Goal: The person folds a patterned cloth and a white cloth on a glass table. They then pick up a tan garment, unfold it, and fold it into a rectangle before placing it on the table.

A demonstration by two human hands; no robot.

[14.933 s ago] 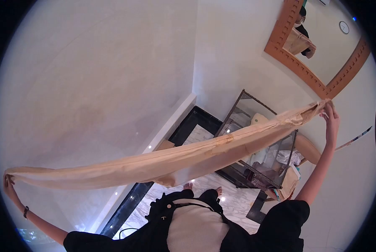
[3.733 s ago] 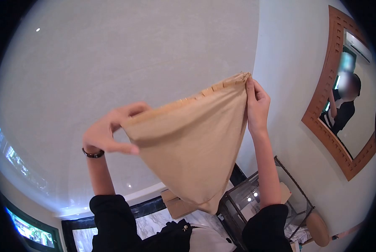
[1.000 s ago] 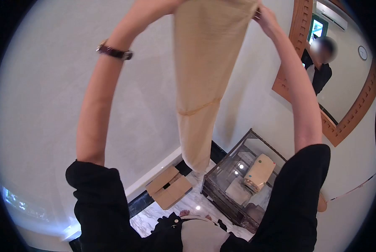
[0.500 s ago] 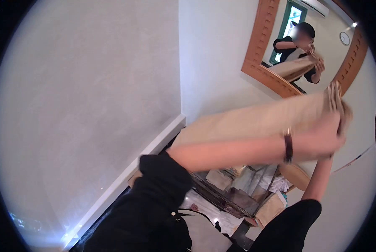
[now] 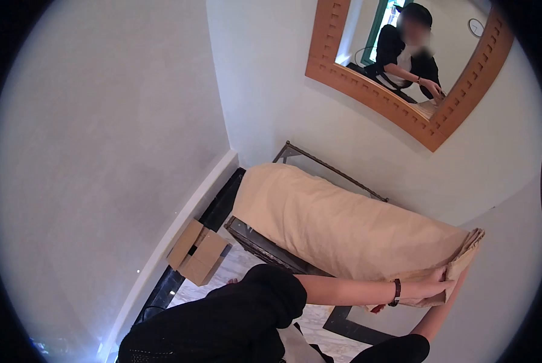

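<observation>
A long beige cloth lies over a table with a glass top and a dark metal frame. Its right end is gathered in layered folds. My left hand, with a dark bracelet on the wrist, is closed on the near edge of these folds. My right forearm rises from below, crosses behind the left hand and reaches the same end of the cloth. The left hand and the folds hide my right hand and its fingers.
An open cardboard box sits on the marble floor by the left wall. A wood-framed mirror hangs on the wall behind the table and reflects a person. A dark-bordered panel is below my left forearm.
The cloth has come down from in front of the mirror onto the table, and both arms have lowered with it. The view has shifted, bringing the cardboard box into sight.
</observation>
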